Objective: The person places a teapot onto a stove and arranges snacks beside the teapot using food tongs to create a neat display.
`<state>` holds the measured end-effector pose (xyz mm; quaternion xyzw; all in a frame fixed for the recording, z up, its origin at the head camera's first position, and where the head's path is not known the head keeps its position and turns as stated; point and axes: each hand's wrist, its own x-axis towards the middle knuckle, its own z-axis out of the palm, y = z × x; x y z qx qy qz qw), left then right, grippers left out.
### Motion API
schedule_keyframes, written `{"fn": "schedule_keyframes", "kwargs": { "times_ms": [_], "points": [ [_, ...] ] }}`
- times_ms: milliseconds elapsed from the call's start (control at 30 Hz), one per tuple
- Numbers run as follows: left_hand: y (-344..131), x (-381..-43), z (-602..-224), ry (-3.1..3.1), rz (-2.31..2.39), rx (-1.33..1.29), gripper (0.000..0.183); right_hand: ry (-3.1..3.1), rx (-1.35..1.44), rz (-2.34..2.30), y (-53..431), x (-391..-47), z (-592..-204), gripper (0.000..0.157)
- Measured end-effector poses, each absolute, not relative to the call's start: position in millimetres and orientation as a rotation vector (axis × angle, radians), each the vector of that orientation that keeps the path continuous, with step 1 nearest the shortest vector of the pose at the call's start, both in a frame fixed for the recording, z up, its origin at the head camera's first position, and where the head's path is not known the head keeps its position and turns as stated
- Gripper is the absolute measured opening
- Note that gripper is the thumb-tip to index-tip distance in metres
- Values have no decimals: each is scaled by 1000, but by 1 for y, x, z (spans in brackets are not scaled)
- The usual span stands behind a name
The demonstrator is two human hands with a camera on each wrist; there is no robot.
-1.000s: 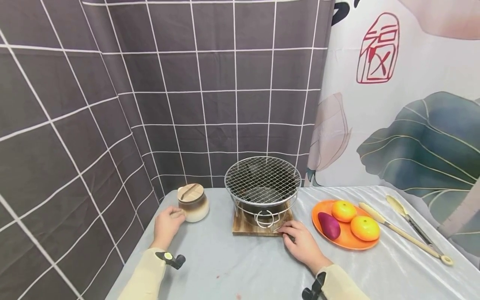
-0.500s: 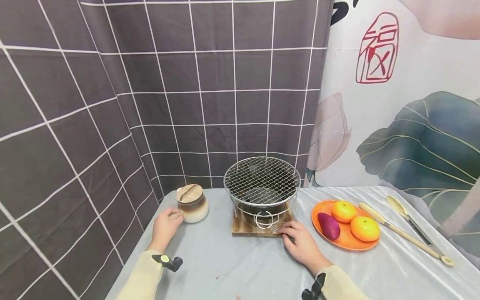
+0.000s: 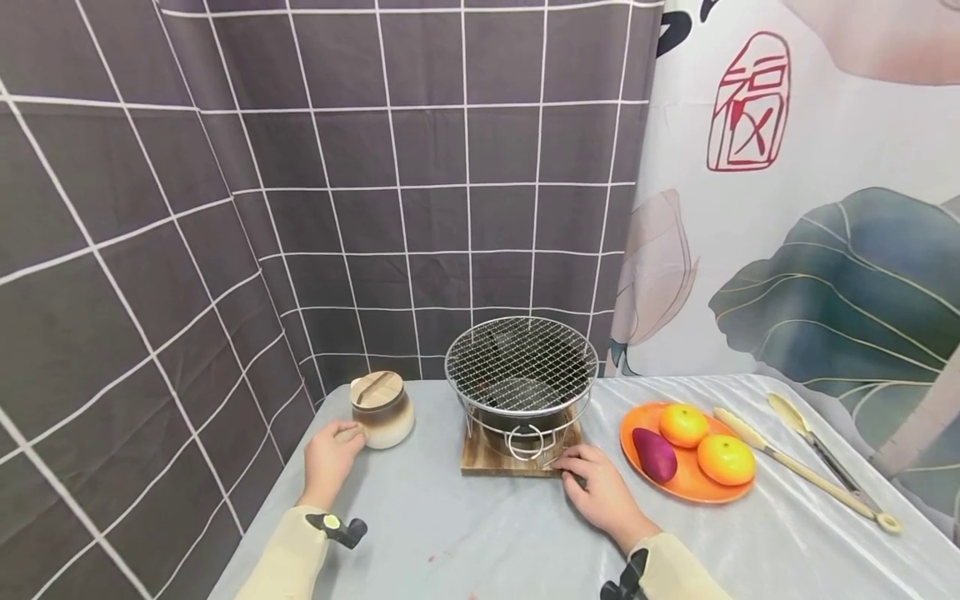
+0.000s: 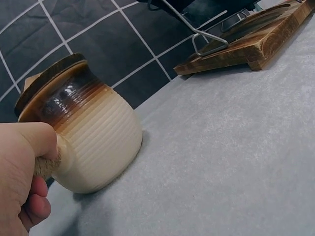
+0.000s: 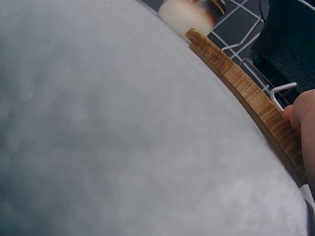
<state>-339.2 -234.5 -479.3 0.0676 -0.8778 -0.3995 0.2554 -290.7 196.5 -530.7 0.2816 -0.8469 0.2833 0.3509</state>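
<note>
My left hand (image 3: 330, 460) pinches the stubby side handle (image 4: 47, 166) of a lidded ceramic pot (image 3: 392, 425), brown at the neck and cream below. The pot stands on the table, its wooden lid (image 3: 378, 388) on top. At the middle back is a small round tabletop grill, a wire mesh rack (image 3: 521, 367) over its dark bowl (image 5: 288, 44). It sits on a square wooden board (image 3: 478, 458). My right hand (image 3: 600, 492) grips the board's front right corner, fingers on top beside a wire foot (image 5: 278, 93); the palm side is hidden.
Right of the grill, an orange plate (image 3: 705, 493) bears a purple sweet potato (image 3: 655, 455) and two orange citrus fruits (image 3: 725, 460). Tongs with beige tips (image 3: 806, 477) lie beyond it, spread apart. A tiled-pattern curtain (image 3: 420, 217) hangs behind and to the left of the table.
The head view has shifted very slightly. Both hands keep their places at the pot and the board, and nothing on the table has moved.
</note>
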Motion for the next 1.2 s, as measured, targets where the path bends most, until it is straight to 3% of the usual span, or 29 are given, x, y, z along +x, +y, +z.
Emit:
{"fn": "schedule_keyframes", "kwargs": {
  "times_ms": [467,1200],
  "points": [
    [-238,-347,-477,-2355,-1060,175,16,-2240,709,762,197,-288,-530,22],
    [-241,-350,-438,-2331,-1014,170,19,-2217,717,759,197,-291,-533,20]
  ]
}}
